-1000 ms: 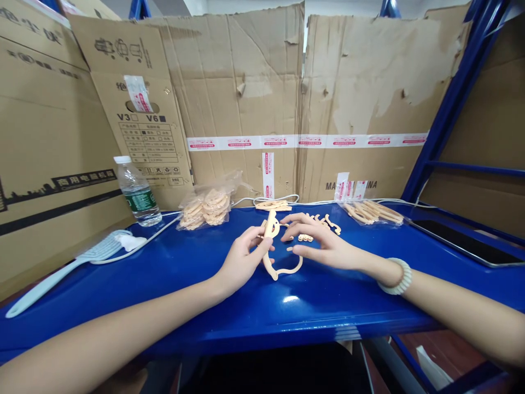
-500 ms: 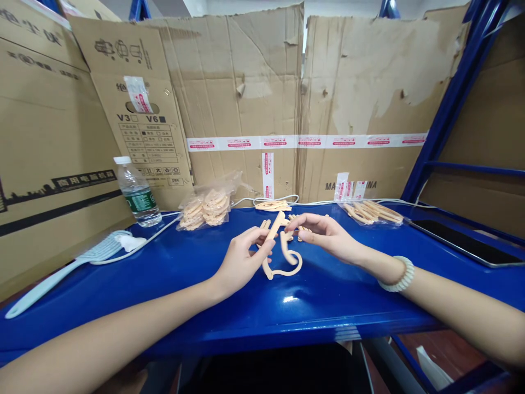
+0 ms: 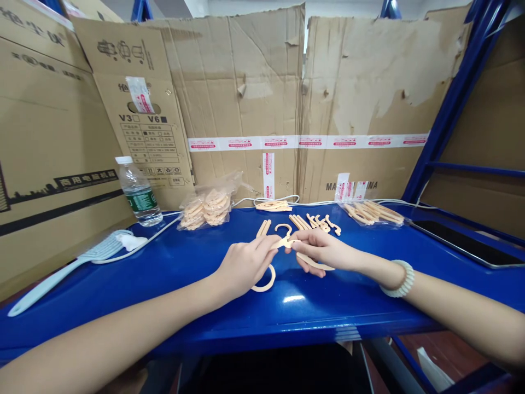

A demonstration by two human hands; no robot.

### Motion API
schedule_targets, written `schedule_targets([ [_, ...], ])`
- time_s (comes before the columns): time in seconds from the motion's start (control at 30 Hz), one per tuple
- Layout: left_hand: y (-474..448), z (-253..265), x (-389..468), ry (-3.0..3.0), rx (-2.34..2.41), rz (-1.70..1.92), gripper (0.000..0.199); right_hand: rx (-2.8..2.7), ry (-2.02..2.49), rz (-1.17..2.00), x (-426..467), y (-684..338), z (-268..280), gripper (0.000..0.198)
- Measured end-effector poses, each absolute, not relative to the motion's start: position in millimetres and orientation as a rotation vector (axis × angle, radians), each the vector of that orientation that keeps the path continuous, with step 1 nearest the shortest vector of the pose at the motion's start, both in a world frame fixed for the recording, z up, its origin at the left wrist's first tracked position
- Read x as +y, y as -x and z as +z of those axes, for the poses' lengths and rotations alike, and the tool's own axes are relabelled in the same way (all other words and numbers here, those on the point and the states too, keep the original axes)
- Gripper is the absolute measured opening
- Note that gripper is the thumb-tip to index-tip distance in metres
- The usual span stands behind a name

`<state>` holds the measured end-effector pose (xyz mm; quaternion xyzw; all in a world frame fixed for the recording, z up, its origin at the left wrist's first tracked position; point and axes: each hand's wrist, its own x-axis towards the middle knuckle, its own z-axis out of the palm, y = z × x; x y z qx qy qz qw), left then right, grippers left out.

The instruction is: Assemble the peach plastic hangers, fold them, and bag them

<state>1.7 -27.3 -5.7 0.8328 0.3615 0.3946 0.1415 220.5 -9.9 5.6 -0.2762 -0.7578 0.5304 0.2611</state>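
Between my hands is a beige plastic folding clothes hanger [image 3: 286,242]. Its hook [image 3: 283,226] points up and away from me. My left hand [image 3: 245,262] is closed on the hanger's left side, and a curved ring-like end [image 3: 267,280] shows below the fingers. My right hand [image 3: 322,249] pinches the hanger near its centre, while a long curved beige arm [image 3: 315,262] runs beneath the right fingers. How these parts join is partly hidden by my fingers. Just beyond the hands lie loose beige strips [image 3: 299,222] and small beige hooks [image 3: 326,223].
A bag of beige parts [image 3: 207,208] and a water bottle [image 3: 140,191] stand back left, near a pale blue fly swatter [image 3: 53,284]. A bag of beige strips [image 3: 373,212] and a black phone-like slab [image 3: 471,241] lie right. Cardboard [image 3: 246,98] walls the blue table [image 3: 197,312].
The hanger has turned from upright to spread sideways, its hook now pointing away from me. My right hand has moved lower and closed on its centre, uncovering loose parts behind.
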Motion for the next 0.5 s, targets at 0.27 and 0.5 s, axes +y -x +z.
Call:
schedule_targets([
  [0.27,-4,-5,-26,-2.535,1.094,1.097,0.016,-2.099,0.844,1.423,-19,-215,4,0.035],
  [0.5,-4,0,-30,-2.479,1.037,1.170,0.023,-2.255,0.851,0.843,-30,-213,4,0.033],
])
